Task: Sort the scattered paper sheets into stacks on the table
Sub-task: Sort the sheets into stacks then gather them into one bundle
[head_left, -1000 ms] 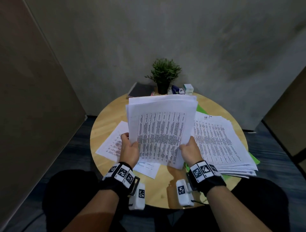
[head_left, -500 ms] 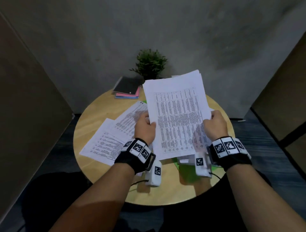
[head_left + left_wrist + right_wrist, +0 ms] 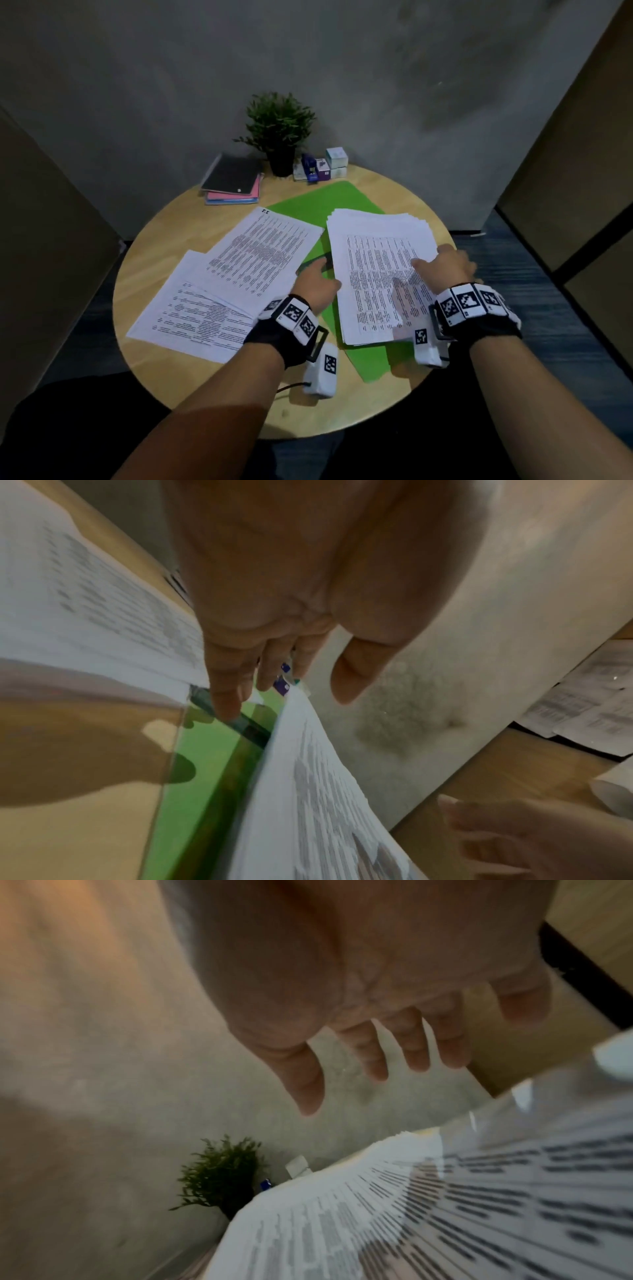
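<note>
Green folder (image 3: 346,202) on the round wooden table (image 3: 164,233) carries a thick stack of printed sheets (image 3: 380,274). Just left of the stack hangs the left hand (image 3: 317,282), fingers straight and empty; the right hand (image 3: 445,265) hovers at its right edge, fingers spread. Two loose sheets (image 3: 236,284) lie further left.
</note>
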### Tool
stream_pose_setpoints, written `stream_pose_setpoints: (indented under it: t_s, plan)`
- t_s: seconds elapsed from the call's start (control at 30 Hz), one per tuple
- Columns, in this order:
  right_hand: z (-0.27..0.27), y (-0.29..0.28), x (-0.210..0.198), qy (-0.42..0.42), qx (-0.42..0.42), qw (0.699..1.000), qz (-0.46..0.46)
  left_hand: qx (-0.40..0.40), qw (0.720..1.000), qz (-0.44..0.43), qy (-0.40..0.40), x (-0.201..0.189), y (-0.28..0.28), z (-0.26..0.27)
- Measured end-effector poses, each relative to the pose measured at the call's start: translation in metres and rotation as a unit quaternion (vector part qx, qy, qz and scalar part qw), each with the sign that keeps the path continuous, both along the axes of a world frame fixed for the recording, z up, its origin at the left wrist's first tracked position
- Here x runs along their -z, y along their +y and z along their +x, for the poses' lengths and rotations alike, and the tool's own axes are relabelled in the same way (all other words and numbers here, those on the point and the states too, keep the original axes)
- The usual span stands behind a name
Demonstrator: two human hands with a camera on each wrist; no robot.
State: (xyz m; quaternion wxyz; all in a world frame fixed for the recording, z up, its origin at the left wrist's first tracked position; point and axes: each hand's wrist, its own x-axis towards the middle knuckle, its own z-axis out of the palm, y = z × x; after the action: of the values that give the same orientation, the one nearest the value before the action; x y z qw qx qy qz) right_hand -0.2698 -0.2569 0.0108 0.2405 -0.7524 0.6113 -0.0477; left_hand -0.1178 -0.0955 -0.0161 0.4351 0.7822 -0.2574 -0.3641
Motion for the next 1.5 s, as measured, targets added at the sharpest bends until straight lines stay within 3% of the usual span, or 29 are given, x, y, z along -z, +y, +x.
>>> stream_pose_setpoints:
  t_s: [0.17, 0.3, 0.43, 0.6, 0.83, 1.03, 1.17, 1.27, 1.37, 1.5]
  plan:
    - [0.035, 0.029, -0.016, -0.102, -0.132, 0.986, 0.012, -0.058, 0.995, 0.011, -0.085, -0.020, 0.048, 0.050]
    - [0.084, 0.067, -0.014, -0.117, -0.205, 0.970, 0.054, -0.111, 0.988, 0.037, -0.105, -0.029, 0.093, 0.095]
    - [0.134, 0.104, -0.001, -0.114, -0.225, 0.956, 0.153, -0.135, 0.984, 0.070, -0.090, -0.021, 0.128, 0.133]
    - [0.184, 0.124, 0.033, -0.093, -0.150, 0.960, 0.219, -0.138, 0.985, 0.095, -0.049, 0.003, 0.142, 0.170]
    - [0.226, 0.130, 0.063, -0.060, -0.029, 0.978, 0.198, -0.094, 0.980, 0.163, -0.072, 0.038, 0.143, 0.194]
    - [0.235, 0.129, 0.078, -0.003, -0.030, 0.984, 0.176, -0.083, 0.977, 0.166, -0.107, 0.045, 0.140, 0.196]
    - [0.232, 0.133, 0.082, 0.009, -0.078, 0.983, 0.169, -0.126, 0.981, 0.102, -0.106, 0.041, 0.132, 0.193]
    - [0.230, 0.132, 0.081, -0.021, -0.041, 0.983, 0.177, -0.166, 0.981, 0.005, -0.103, 0.032, 0.124, 0.191]
    - [0.219, 0.130, 0.066, -0.048, -0.043, 0.991, 0.115, -0.207, 0.964, -0.066, -0.154, 0.018, 0.127, 0.199]
    - [0.211, 0.123, 0.021, -0.112, -0.144, 0.983, 0.034, -0.219, 0.927, -0.186, -0.242, 0.001, 0.140, 0.218]
